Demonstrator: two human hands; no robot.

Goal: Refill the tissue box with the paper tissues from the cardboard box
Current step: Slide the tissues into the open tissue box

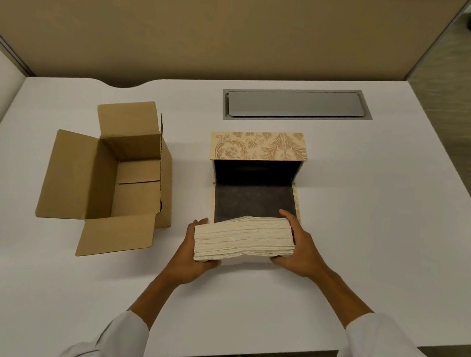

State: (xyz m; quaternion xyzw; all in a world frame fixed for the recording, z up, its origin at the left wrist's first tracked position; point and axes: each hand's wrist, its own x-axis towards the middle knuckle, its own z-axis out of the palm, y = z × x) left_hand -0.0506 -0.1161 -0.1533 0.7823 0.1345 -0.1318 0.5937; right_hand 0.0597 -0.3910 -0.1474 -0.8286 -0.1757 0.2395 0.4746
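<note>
One cardboard box (127,177) sits at left on the white table (341,221), plain brown corrugated board, four flaps folded out, its inside bare as far as the view shows. Clear tabletop lies all around it, with a wide strip between it and the tissue box (255,175).

The left hand (194,250) cups the left end of one stack of tissues (243,240), fingers under it, thumb up along its side. The stack is cream, a thick rectangular block, with thin layered edges showing as fine lines. It is lifted just in front of the tissue box, its far edge overlapping the dropped front panel.

The tissue box is one rectangular box, tan top with a leafy scroll pattern, dark matte lining inside, front panel laid flat on the table toward the person.

The right hand (298,250) clamps the stack's right end, thumb on top, fingers below. Both sleeves are white.

Behind, one grey metal hatch (295,104) is set flush in the table. The table's right and near edges are straight, with open surface to the right.
</note>
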